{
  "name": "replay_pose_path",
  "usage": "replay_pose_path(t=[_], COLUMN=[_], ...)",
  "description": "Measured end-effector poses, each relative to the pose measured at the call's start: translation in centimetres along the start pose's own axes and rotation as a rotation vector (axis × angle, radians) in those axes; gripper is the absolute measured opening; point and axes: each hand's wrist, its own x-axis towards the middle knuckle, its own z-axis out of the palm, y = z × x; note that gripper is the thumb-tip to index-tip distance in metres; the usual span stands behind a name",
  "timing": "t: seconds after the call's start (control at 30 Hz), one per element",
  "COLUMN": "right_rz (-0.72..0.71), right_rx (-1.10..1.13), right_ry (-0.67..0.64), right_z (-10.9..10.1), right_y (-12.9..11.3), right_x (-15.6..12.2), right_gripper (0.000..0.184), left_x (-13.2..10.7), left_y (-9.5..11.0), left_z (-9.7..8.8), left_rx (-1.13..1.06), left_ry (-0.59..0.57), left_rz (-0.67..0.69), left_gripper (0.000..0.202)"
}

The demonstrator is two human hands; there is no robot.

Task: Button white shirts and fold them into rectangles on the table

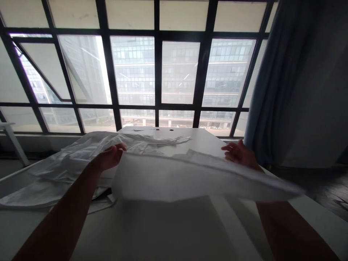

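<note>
On my feed, the white cloth (pixel 190 177) raised in front of me reads plain and matte, with pale grey shadow along its creases. The heap of white fabric (pixel 54 170) to the left has a glossy, silvery sheen. The counter (pixel 206 141) is white, with 2 small black spots (pixel 171 129) near its far edge. Black window frames (pixel 157 72) cut a grid across the grey-blue building facade (pixel 179 69), itself patterned with rows of panes. A slate-blue curtain (pixel 274 83) hangs at the right against a grey wall (pixel 312 90).
</note>
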Motion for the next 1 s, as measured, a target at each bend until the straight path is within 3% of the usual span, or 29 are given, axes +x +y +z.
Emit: replay_pose_path(t=[0.1, 0.27, 0.43, 0.53, 0.63, 0.8, 0.83, 0.87, 1.0], right_rz=[0.027, 0.08, 0.078, 0.011, -0.003, -0.03, -0.027, -0.022, -0.024], right_rx=[-0.082, -0.29, -0.493, -0.594, -0.636, -0.656, -0.662, -0.668, -0.697], right_ry=[-0.197, -0.54, -0.685, -0.689, -0.658, -0.662, -0.664, -0.666, -0.676], right_z=[2.7, 5.0, 6.5, 7.6, 8.2, 8.2, 8.1, 8.1, 8.3], right_y=[0.3, 1.6, 3.7, 4.5, 4.7, 5.0, 5.1, 5.2, 5.4], right_x=[-0.4, -0.7, -0.7, -0.8, -0.9, -0.7, -0.6, -0.6, -0.7], right_gripper=[0.064, 0.065, 0.052, 0.044, 0.041, 0.04, 0.041, 0.041, 0.044], left_x=[0.7, 1.5, 1.5, 0.9, -0.2, -1.7, -1.7, -1.7, -1.2], left_y=[-0.3, -2.0, -5.4, -6.3, -5.8, -3.1, -2.8, -2.7, -4.2], left_z=[1.4, 5.4, 9.1, 11.1, 13.7, 16.7, 16.7, 16.5, 15.0], left_rx=[0.155, 0.445, 0.955, 1.053, 0.891, 0.125, 0.036, 0.005, 0.254], left_ry=[-0.229, -0.506, -0.622, -0.702, -0.85, -1.463, -1.508, -1.475, -1.04], left_rz=[-0.168, -0.277, -0.183, -0.178, -0.221, -0.633, -0.679, -0.681, -0.565], left_gripper=[0.052, 0.045, 0.019, 0.01, 0.023, 0.069, 0.07, 0.067, 0.048])
